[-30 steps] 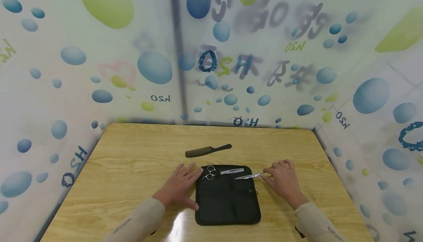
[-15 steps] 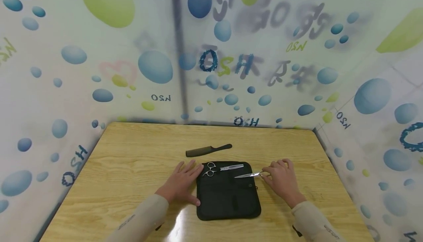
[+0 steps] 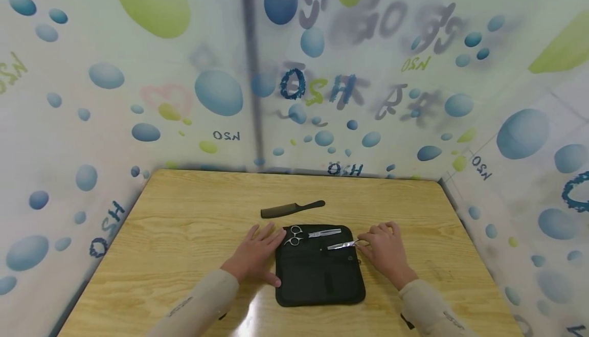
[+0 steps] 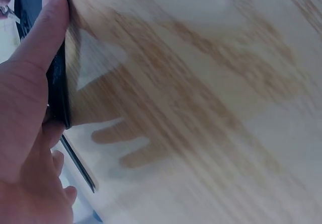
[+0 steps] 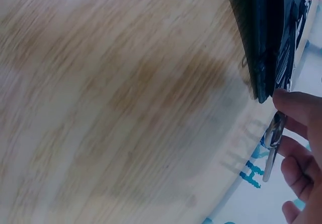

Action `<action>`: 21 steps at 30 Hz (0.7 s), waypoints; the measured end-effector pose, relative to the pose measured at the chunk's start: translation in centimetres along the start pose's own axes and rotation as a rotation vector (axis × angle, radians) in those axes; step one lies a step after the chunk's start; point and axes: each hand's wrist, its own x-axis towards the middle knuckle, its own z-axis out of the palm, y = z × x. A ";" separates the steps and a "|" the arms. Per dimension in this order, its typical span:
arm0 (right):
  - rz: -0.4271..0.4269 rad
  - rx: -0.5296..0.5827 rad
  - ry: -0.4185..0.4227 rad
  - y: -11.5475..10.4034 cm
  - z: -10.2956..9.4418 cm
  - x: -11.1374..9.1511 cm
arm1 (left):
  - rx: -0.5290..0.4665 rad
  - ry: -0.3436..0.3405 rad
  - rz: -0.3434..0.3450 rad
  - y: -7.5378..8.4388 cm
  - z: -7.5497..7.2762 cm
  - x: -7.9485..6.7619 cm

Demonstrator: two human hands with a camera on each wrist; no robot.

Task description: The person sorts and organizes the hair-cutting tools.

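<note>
A black tool case (image 3: 317, 281) lies unfolded on the table. One pair of scissors (image 3: 324, 233) is tucked in its upper part, finger rings to the left. My left hand (image 3: 255, 255) rests on the case's left edge with fingers spread; its thumb (image 4: 43, 30) presses on the edge in the left wrist view. With thumb and fingers, my right hand (image 3: 386, 250) pinches the ring end of a second pair of scissors (image 3: 341, 246) at the right edge. Their blades point left over the case, and a dark band appears to cover part near the tip. Rings show in the right wrist view (image 5: 274, 131).
A black handled comb (image 3: 292, 208) lies on the wooden table (image 3: 193, 204) beyond the case. White walls (image 3: 221, 148) with blue and green spots stand behind the table and on both sides.
My right hand has moved slightly left with the scissors, and less of their blade length shows. The case has shifted slightly away from me; my left hand stays on its edge.
</note>
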 end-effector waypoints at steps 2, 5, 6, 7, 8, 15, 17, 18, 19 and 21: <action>-0.003 -0.001 0.002 -0.2 0.1 0.1 | 0.015 0.005 0.001 0.1 -0.1 0.0; -0.010 0.003 0.013 -0.4 0.3 0.1 | 0.035 0.003 -0.003 0.3 -0.1 0.1; -0.011 0.005 0.019 -0.4 0.4 0.1 | 0.039 0.002 -0.005 0.3 -0.1 0.1; -0.011 0.008 0.023 -0.5 0.5 0.1 | 0.040 0.002 -0.008 0.4 -0.1 0.1; -0.011 0.012 0.030 -0.6 0.5 0.1 | 0.043 -0.001 -0.011 0.4 -0.1 0.2; -0.006 0.034 0.020 -1.1 0.8 0.4 | 0.059 -0.010 -0.017 0.4 0.0 0.2; 0.001 0.033 -0.001 -1.4 0.7 0.5 | 0.065 -0.005 -0.017 0.4 0.0 0.2; 0.005 0.031 -0.011 -1.5 0.7 0.6 | 0.065 -0.004 -0.017 0.4 0.0 0.2; 0.008 0.027 -0.021 -1.6 0.7 0.6 | 0.066 -0.005 -0.017 0.4 0.0 0.2; 0.013 0.020 -0.036 -1.8 0.7 0.7 | 0.067 -0.004 -0.018 0.4 0.1 0.2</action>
